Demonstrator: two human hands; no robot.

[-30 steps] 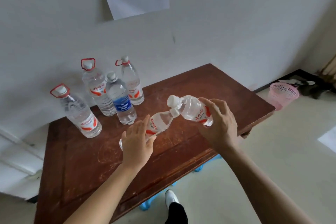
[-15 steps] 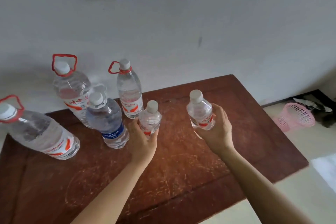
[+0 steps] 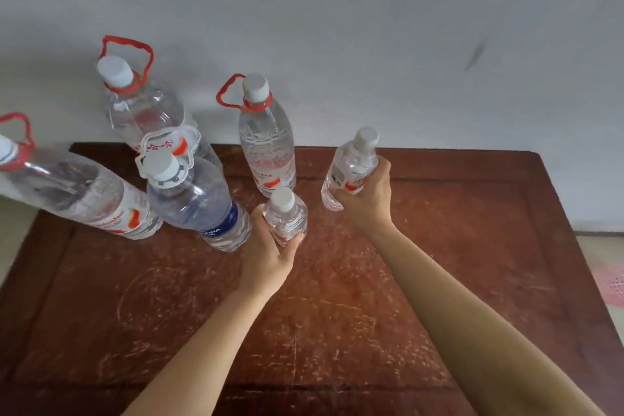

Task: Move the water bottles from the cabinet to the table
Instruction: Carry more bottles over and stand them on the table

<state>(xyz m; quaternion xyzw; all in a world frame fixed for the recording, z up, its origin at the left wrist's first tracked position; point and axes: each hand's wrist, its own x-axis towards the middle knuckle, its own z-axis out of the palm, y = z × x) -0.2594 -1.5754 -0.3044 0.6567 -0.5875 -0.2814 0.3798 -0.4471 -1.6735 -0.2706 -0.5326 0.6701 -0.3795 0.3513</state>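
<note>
My left hand (image 3: 266, 260) grips a small clear water bottle (image 3: 286, 215) with a white cap, upright on the scratched brown table (image 3: 337, 314) just in front of the tall bottles. My right hand (image 3: 366, 201) grips a second small bottle (image 3: 353, 165) with a red label, upright and slightly tilted, to the right of the first. Whether its base touches the table I cannot tell. Both hands sit near the table's far middle, close to the wall.
Several large bottles stand at the back left: a blue-labelled one (image 3: 199, 203) right beside my left hand, a slim red-handled one (image 3: 266, 142) behind it, and two more red-handled ones (image 3: 141, 105) (image 3: 74, 189). A pink basket (image 3: 613, 284) is on the floor at the right.
Both small bottles went from tilted in the air to upright at the table, further back near the large bottles. My view has moved closer and tipped down over the table.
</note>
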